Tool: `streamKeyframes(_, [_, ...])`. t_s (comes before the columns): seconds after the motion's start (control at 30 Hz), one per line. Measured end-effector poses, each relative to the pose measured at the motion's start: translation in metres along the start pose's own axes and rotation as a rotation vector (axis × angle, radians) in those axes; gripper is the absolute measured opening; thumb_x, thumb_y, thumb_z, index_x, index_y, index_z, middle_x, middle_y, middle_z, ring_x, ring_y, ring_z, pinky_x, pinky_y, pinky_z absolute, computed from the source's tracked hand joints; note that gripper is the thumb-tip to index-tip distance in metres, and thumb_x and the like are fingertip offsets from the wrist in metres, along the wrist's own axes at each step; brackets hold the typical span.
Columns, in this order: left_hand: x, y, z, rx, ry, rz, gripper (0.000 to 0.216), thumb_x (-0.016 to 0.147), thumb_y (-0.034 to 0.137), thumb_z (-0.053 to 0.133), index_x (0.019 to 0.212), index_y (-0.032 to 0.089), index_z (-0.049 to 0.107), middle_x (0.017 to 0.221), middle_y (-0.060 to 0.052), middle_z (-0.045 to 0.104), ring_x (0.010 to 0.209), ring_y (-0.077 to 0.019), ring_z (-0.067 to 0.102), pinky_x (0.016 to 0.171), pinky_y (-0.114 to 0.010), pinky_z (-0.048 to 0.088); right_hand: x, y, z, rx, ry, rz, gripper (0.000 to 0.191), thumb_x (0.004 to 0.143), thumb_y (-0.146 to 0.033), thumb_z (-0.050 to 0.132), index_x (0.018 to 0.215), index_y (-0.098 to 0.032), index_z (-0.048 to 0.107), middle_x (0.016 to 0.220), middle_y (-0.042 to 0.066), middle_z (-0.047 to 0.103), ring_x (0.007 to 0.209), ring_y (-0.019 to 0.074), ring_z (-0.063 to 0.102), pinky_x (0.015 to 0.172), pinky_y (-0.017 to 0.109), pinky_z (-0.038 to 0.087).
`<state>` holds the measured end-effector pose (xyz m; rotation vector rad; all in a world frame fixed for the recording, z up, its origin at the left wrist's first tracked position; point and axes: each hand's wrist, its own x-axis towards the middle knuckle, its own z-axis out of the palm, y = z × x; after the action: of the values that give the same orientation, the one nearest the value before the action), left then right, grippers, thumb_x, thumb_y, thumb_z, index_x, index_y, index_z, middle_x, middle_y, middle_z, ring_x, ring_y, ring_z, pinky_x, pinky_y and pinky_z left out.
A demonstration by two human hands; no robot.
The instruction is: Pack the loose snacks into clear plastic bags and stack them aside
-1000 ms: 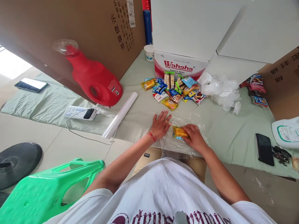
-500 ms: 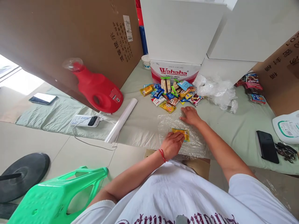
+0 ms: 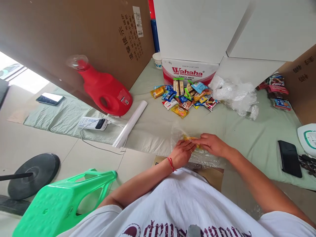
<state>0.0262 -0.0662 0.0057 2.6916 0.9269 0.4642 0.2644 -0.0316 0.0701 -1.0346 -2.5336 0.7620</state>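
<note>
Green cloth (image 3: 254,141), brown cardboard box (image 3: 98,36); my left hand (image 3: 181,154), right hand (image 3: 213,144) meet over yellow plastic packet (image 3: 188,137). Their grip? I can't tell.

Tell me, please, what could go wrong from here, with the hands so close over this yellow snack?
The film looks thin and wrinkled, so it might tear or stick to itself.

The left hand and right hand are close together over the snack; pressing hard could crush it.

The black phone lies near the front edge of the cloth; a wide arm movement might knock it.
</note>
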Motion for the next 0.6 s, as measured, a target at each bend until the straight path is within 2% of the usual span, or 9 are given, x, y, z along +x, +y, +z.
streamKeyframes(0.07, [-0.004,-0.004,-0.001,-0.045,0.014,0.017,0.047,0.098,0.015,0.043,0.142,0.02,0.062,0.151,-0.009,0.059,0.149,-0.0239,0.044,0.121,-0.047,0.041,-0.01,-0.003,0.014,0.001,-0.031,-0.042,0.043,0.104,-0.026,0.04,0.134,-0.031,0.07,0.082,0.005,0.063,0.074,0.0187,0.058,0.068,0.029,0.049])
streamKeyframes(0.13, [-0.01,-0.01,-0.002,-0.108,0.023,0.05,0.05,0.094,0.01,0.042,0.137,0.019,0.065,0.147,-0.01,0.062,0.151,-0.0224,0.042,0.121,-0.048,0.042,-0.013,-0.002,0.027,0.031,-0.004,-0.066,0.044,0.106,-0.028,0.037,0.136,-0.032,0.069,0.087,0.007,0.064,0.078,0.0191,0.058,0.072,0.031,0.05])
streamKeyframes(0.23, [-0.023,-0.018,-0.004,-0.214,0.076,0.054,0.05,0.089,0.007,0.039,0.124,0.02,0.071,0.132,-0.011,0.071,0.146,-0.0218,0.048,0.115,-0.05,0.049,-0.011,0.004,0.041,0.101,0.06,-0.075,0.042,0.107,-0.033,0.037,0.131,-0.035,0.071,0.091,0.007,0.065,0.082,0.0195,0.057,0.078,0.033,0.05])
streamKeyframes(0.3, [-0.033,-0.02,-0.007,-0.277,0.19,0.024,0.044,0.089,0.007,0.038,0.11,0.021,0.074,0.118,-0.012,0.077,0.134,-0.0216,0.06,0.107,-0.047,0.055,-0.009,0.008,0.046,0.116,0.078,-0.055,0.039,0.106,-0.035,0.04,0.125,-0.036,0.075,0.085,0.006,0.062,0.079,0.0197,0.054,0.077,0.033,0.049])
streamKeyframes(0.4, [-0.047,-0.016,-0.024,-0.301,0.412,-0.003,0.033,0.091,0.008,0.042,0.097,0.022,0.071,0.095,-0.009,0.077,0.104,-0.018,0.071,0.09,-0.037,0.06,-0.009,0.011,0.051,0.053,0.052,-0.009,0.039,0.104,-0.033,0.042,0.12,-0.036,0.077,0.077,0.004,0.057,0.077,0.0204,0.05,0.073,0.032,0.045])
streamKeyframes(0.47, [-0.05,-0.007,-0.041,-0.224,0.527,0.001,0.026,0.089,0.008,0.049,0.1,0.023,0.068,0.09,-0.005,0.075,0.093,-0.0171,0.069,0.084,-0.034,0.059,-0.011,0.011,0.053,-0.018,0.017,0.013,0.043,0.104,-0.028,0.038,0.123,-0.035,0.076,0.078,0.005,0.056,0.079,0.021,0.049,0.071,0.031,0.043])
streamKeyframes(0.5, [-0.049,-0.003,-0.049,-0.161,0.562,0.009,0.027,0.088,0.009,0.052,0.105,0.024,0.067,0.092,-0.005,0.075,0.094,-0.0177,0.068,0.085,-0.035,0.057,-0.012,0.011,0.053,-0.05,0.004,0.017,0.045,0.105,-0.027,0.036,0.125,-0.034,0.075,0.079,0.005,0.056,0.08,0.0213,0.048,0.071,0.031,0.042])
streamKeyframes(0.57, [-0.04,0.005,-0.063,-0.02,0.566,0.042,0.032,0.089,0.013,0.057,0.118,0.026,0.065,0.104,-0.005,0.075,0.106,-0.0213,0.065,0.095,-0.041,0.053,-0.011,0.01,0.054,-0.1,-0.008,0.017,0.046,0.106,-0.025,0.033,0.126,-0.034,0.074,0.084,0.006,0.057,0.084,0.0219,0.048,0.072,0.032,0.042])
streamKeyframes(0.6, [-0.032,0.007,-0.066,0.045,0.522,0.058,0.036,0.091,0.016,0.058,0.124,0.027,0.063,0.113,-0.006,0.074,0.115,-0.0236,0.063,0.102,-0.045,0.049,-0.01,0.01,0.054,-0.119,-0.011,0.014,0.046,0.106,-0.024,0.034,0.125,-0.034,0.074,0.087,0.006,0.058,0.086,0.0221,0.048,0.073,0.032,0.042])
